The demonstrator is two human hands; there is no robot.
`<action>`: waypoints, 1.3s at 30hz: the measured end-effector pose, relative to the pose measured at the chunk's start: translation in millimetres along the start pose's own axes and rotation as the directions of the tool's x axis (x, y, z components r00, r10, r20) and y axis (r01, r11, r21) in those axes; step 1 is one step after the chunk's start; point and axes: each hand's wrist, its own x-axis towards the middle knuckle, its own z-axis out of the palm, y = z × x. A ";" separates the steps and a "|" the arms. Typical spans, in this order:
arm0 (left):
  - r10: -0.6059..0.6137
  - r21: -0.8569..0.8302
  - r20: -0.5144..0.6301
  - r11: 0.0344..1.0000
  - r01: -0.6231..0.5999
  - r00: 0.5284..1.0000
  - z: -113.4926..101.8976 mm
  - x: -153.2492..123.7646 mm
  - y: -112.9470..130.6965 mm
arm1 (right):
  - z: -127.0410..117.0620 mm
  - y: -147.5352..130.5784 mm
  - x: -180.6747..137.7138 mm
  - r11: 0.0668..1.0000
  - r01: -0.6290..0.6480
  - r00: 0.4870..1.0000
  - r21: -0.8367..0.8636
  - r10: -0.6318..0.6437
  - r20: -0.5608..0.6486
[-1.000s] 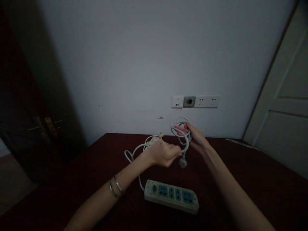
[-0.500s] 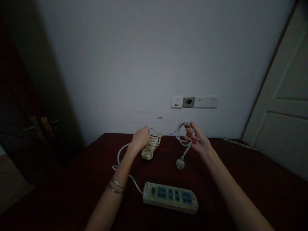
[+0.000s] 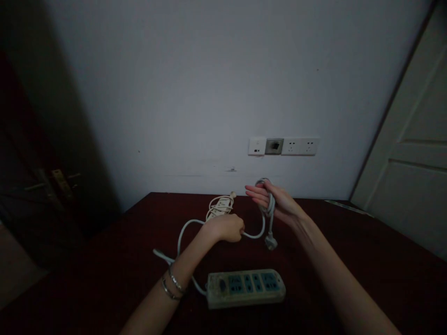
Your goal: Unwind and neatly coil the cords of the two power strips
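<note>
Coils of a white power cord (image 3: 271, 204) loop around my right hand (image 3: 275, 200), whose thumb side holds them while the fingers stretch out to the left. From the coil dangles the cord's plug (image 3: 270, 242). My left hand (image 3: 225, 228) is closed on a stretch of the same cord, lower and to the left. From there the cord bends behind my left forearm and down to a power strip (image 3: 246, 288) with blue sockets, lying at the front. Behind my left hand lies a second, cream power strip (image 3: 220, 207) with its own cord wrapped about it.
A dark red table (image 3: 118, 251) stands against a pale wall (image 3: 174, 93). Wall sockets (image 3: 299, 146) sit above its back edge. A white panelled door (image 3: 415, 139) is at the right, a dark door with a brass handle (image 3: 63, 181) at the left.
My left hand has come down and to the right, toward my right hand, with the cord. The coil now wraps my right hand more tightly, and the near strip has turned slightly.
</note>
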 end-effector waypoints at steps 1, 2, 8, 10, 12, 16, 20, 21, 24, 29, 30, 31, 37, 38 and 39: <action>0.044 -0.004 0.002 0.999 -0.044 0.999 -2.9 -3.1 4.0 | 2.2 3.6 0.2 0.999 -0.001 1.000 -0.054 0.001 0.006; 0.080 -0.003 -0.006 0.997 -0.080 0.997 -5.9 -6.5 7.1 | 4.2 7.4 0.5 0.994 -0.010 1.000 -0.106 0.012 0.014; 0.212 0.016 -0.259 0.976 -0.216 0.942 -20.7 -25.4 5.3 | 9.9 23.9 -1.4 0.930 -0.131 0.980 -0.344 0.174 0.100; 0.205 -0.005 -0.389 0.974 -0.225 0.898 -23.7 -28.5 -3.3 | 10.4 24.9 -3.7 0.909 -0.147 0.961 -0.391 0.224 0.159; 0.115 -0.074 -0.511 0.981 -0.177 0.852 -24.9 -29.1 -13.3 | 11.2 25.6 -5.7 0.893 -0.161 0.933 -0.420 0.276 0.231; -0.088 -0.270 -0.688 0.953 -0.141 0.720 -20.7 -22.7 -27.1 | 14.9 32.4 -6.4 0.896 -0.155 0.880 -0.415 0.317 0.355; -0.225 -0.331 -0.788 0.940 -0.086 0.574 -12.1 -12.2 -29.7 | 18.4 44.3 -5.2 0.914 -0.168 0.840 -0.369 0.329 0.432; -0.254 -0.350 -0.806 0.933 -0.084 0.534 -10.4 -9.7 -30.5 | 18.7 46.2 -5.1 0.925 -0.161 0.844 -0.345 0.311 0.437; -0.314 -0.476 -0.791 0.855 -0.205 0.525 -7.8 -3.4 -35.5 | 19.2 46.7 -5.9 0.955 -0.132 0.876 -0.265 0.238 0.419; -0.069 -0.746 -0.552 0.485 -0.456 0.831 -6.6 4.1 -43.8 | 18.6 35.9 -6.4 0.978 -0.164 0.905 -0.131 0.202 0.374; -0.008 -0.774 -0.525 0.419 -0.474 0.851 -5.7 5.1 -43.6 | 18.0 33.6 -6.1 0.980 -0.169 0.904 -0.106 0.196 0.379; 0.026 -0.789 -0.517 0.372 -0.488 0.856 -4.6 6.0 -42.7 | 17.2 31.6 -5.7 0.982 -0.166 0.904 -0.085 0.186 0.385; -0.156 -0.733 -0.609 0.487 -0.475 0.778 1.0 8.4 -32.9 | 16.1 24.5 -6.6 0.979 -0.148 0.907 -0.141 0.191 0.376; -0.169 -0.683 -0.650 0.557 -0.472 0.741 0.6 7.8 -31.7 | 16.5 24.0 -7.1 0.978 -0.133 0.911 -0.163 0.185 0.367; -0.163 -0.617 -0.696 0.633 -0.467 0.699 -0.2 6.7 -30.7 | 16.8 23.5 -7.6 0.976 -0.107 0.915 -0.192 0.172 0.365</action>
